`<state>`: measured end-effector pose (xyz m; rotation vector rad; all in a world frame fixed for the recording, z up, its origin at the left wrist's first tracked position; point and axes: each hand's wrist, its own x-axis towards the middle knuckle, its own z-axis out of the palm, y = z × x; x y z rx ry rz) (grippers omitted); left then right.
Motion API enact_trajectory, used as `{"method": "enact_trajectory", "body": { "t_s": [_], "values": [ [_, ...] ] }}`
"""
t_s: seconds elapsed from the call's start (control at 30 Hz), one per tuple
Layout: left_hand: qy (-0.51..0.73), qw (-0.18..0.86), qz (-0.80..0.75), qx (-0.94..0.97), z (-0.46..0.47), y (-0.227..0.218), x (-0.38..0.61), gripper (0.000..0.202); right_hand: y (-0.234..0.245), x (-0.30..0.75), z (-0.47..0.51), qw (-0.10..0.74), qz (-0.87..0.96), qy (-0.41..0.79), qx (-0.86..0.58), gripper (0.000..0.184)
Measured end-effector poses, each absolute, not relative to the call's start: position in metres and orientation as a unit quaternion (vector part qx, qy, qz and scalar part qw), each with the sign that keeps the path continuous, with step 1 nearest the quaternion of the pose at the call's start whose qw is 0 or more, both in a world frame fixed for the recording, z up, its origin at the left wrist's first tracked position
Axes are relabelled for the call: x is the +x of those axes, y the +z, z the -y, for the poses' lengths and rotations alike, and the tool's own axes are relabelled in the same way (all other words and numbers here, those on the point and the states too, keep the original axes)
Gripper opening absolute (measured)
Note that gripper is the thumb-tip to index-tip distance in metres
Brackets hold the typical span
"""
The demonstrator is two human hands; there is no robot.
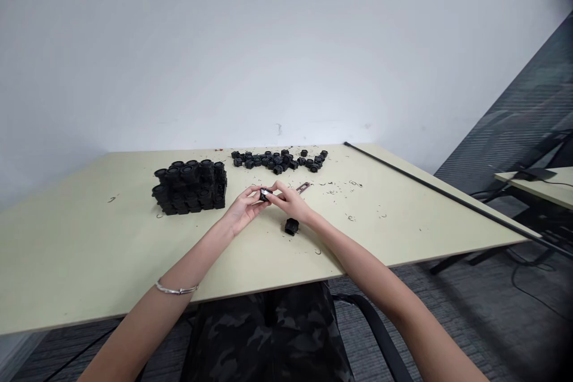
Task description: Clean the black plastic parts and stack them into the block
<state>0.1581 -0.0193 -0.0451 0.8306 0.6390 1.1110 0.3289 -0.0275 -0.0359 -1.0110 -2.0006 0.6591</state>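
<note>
My left hand [244, 210] grips a small black plastic part [265, 197] between thumb and fingers, above the middle of the table. Close against it, my right hand [290, 200] is closed around a utility knife [304, 187], whose handle end sticks out past the fingers. A bright, blade-like sliver shows at the part's top edge, though the contact is too small to make out. Just below my right hand, a loose black part [291, 227] rests on the table.
A stacked block of black parts [190, 188] stands on the left of the pale table [111, 262]. Several loose black parts [277, 160] lie scattered near the wall. Thin black shavings [351, 218] dot the tabletop. A long black rod [430, 185] runs along the right edge.
</note>
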Motion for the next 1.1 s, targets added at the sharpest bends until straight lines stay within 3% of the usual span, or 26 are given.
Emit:
{"method": "enact_trajectory", "body": {
  "t_s": [1.1],
  "values": [
    [0.51,0.717,-0.264,0.395,0.0215,-0.0419,0.1579,0.015,-0.0258,0.3282,0.0369,0.366,0.808,0.226,-0.403,0.031]
  ]
}}
